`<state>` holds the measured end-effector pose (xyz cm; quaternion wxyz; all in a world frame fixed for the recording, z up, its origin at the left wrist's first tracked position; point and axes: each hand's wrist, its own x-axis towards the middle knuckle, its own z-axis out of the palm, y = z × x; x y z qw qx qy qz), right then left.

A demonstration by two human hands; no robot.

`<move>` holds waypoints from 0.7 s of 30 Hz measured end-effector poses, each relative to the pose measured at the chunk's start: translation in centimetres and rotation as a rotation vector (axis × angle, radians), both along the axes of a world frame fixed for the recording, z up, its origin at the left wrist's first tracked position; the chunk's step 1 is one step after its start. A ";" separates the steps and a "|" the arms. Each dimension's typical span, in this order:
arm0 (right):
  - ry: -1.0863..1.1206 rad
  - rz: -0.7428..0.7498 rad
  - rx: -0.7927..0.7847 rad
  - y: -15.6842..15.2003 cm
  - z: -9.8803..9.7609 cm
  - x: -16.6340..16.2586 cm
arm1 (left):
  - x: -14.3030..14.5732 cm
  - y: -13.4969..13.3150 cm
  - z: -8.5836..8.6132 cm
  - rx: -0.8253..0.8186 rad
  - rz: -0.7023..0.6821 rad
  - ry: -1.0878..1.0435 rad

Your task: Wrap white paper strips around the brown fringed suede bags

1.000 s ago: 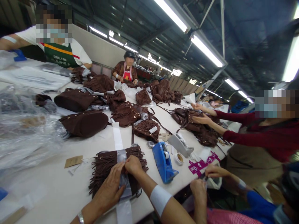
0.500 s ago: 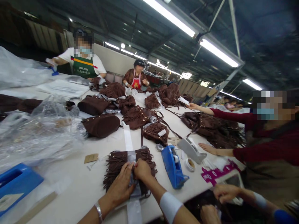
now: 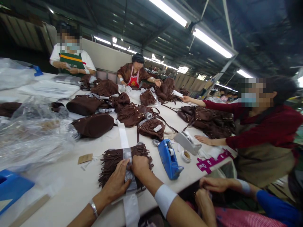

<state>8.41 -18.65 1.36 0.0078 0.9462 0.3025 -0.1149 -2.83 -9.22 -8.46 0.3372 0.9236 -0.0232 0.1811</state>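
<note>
A dark brown fringed bag [image 3: 110, 167] lies on the table in front of me, with a grey, shiny wrapped band [image 3: 127, 153] across its middle. Under it runs a long white strip [image 3: 123, 135] that sticks out at both the far and near sides. My left hand [image 3: 119, 176] rests flat on the bag, fingers stretched along the band. Beside it, my right hand [image 3: 141, 166] is closed, its fingers curled down at the band; what they pinch is hidden.
Right of the bag stand a blue tape dispenser [image 3: 169, 159], a grey tape dispenser [image 3: 187, 142] and a tape roll [image 3: 186, 156]. Brown bags [image 3: 93, 125] cover the far table. Clear plastic [image 3: 40, 135] lies left. Co-workers are around; one's hands [image 3: 208, 189] are close at lower right.
The whole view has shifted, so the table appears further left and higher. Both my hands stay on the bag in nearly the same pose. A far co-worker has reached an arm out sideways.
</note>
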 end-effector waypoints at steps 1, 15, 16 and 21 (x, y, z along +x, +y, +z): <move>0.003 -0.003 0.003 0.0 0.0 -0.1 | 0.0 0.0 0.1 0.000 0.000 0.000; 0.006 -0.147 0.454 -9.9 3.7 4.7 | -0.1 0.5 1.5 0.007 0.035 -0.012; 0.030 -0.150 0.448 -10.8 3.0 5.0 | -0.1 0.5 1.5 0.014 0.046 -0.011; 0.082 -0.081 0.587 -12.1 -0.5 3.5 | 0.2 0.5 1.0 0.038 0.087 -0.003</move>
